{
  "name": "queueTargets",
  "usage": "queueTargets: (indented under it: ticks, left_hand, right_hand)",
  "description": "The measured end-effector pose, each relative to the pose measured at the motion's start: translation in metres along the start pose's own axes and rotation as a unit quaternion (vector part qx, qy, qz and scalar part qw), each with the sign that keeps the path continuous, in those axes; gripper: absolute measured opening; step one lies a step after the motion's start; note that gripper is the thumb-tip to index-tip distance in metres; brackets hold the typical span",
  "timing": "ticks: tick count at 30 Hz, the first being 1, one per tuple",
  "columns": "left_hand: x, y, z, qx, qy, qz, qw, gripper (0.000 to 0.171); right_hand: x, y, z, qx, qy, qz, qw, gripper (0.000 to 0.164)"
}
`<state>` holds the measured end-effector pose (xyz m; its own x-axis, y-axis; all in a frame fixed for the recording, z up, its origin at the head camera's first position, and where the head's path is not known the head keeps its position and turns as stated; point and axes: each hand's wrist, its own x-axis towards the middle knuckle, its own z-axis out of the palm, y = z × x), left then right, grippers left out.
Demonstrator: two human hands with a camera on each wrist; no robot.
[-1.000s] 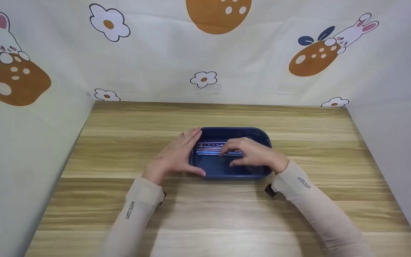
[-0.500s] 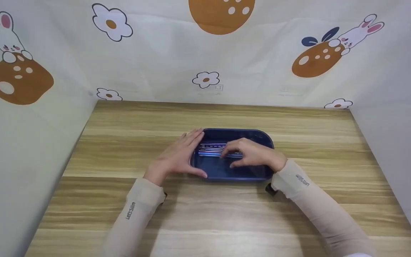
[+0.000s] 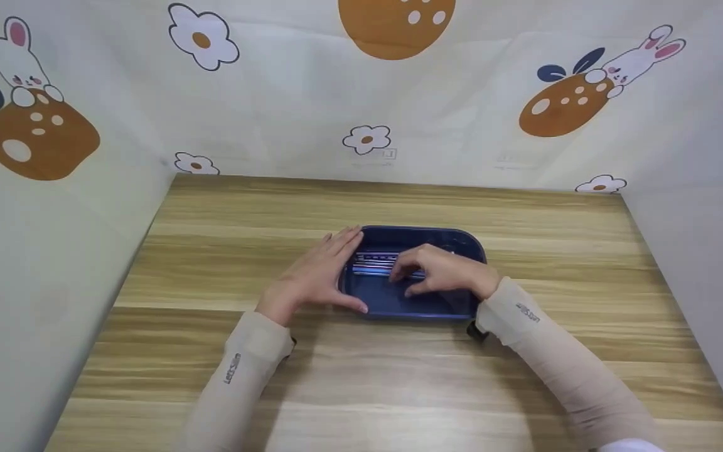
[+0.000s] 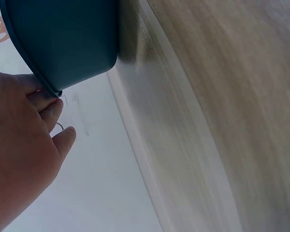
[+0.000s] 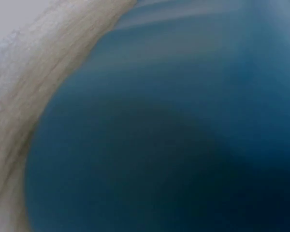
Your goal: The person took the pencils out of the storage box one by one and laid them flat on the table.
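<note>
A dark blue open box (image 3: 386, 299) with rounded corners sits on the wooden table. Inside, several thin pencil-like sticks (image 3: 374, 263) in blue, white and purple lie side by side, lengthwise. My left hand (image 3: 319, 270) spans the box's left end, its fingers near the back corner and its thumb at the front rim. The left wrist view shows fingers (image 4: 50, 113) beside the box rim. My right hand (image 3: 440, 270) reaches into the box over the sticks' right part, fingers bent down, thumb apart. Its fingertip contact is hard to make out. In the right wrist view, the box (image 5: 111, 121) is blurred.
The wooden table (image 3: 386, 389) extends around the box. A pale cloth wall (image 3: 292, 100) with rabbit, orange and flower prints rises behind it, and similar walls stand left and right. Dark wrist-camera pieces (image 3: 477, 331) show under the sleeves.
The head view shifts slightly, moving the whole scene a little right. My left hand stays on the box end. Relative to the box, my right hand shifts slightly left over the sticks.
</note>
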<state>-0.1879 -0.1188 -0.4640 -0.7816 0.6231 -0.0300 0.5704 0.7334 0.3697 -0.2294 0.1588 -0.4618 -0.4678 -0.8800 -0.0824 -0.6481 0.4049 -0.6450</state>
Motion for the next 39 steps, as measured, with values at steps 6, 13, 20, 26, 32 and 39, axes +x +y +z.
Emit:
queueTargets:
  ticks: [6, 13, 20, 26, 32, 39]
  left_hand:
    - [-0.0009, 0.0006, 0.0001, -0.004, -0.01, -0.004, 0.9999, 0.135]
    - [-0.0008, 0.0002, -0.0024, 0.003, -0.01, -0.011, 0.9999, 0.136]
    - [0.0002, -0.0005, -0.0012, 0.003, -0.011, -0.014, 0.9998, 0.136]
    - [-0.0002, -0.0003, -0.0011, -0.002, -0.001, -0.002, 1.0, 0.134]
    - [-0.0005, -0.0011, -0.0022, -0.002, 0.003, -0.003, 1.0, 0.134]
    - [0.0005, -0.001, -0.0017, 0.001, -0.006, -0.003, 1.0, 0.135]
  right_hand:
    - [0.0017, 0.0033, 0.0008, -0.007, -0.007, 0.015, 1.0, 0.029]
    - [0.005, 0.0063, 0.0004, -0.017, 0.004, 0.028, 0.999, 0.029]
    - [0.006, 0.0079, -0.0002, -0.015, 0.004, 0.04, 0.999, 0.03]
    - [0.0063, 0.0079, 0.0005, -0.025, 0.006, 0.041, 0.999, 0.028]
    - [0.0068, 0.0066, -0.0002, -0.057, 0.016, 0.035, 0.998, 0.025]
    - [0.0052, 0.0089, 0.0014, -0.059, 0.028, 0.04, 0.997, 0.025]
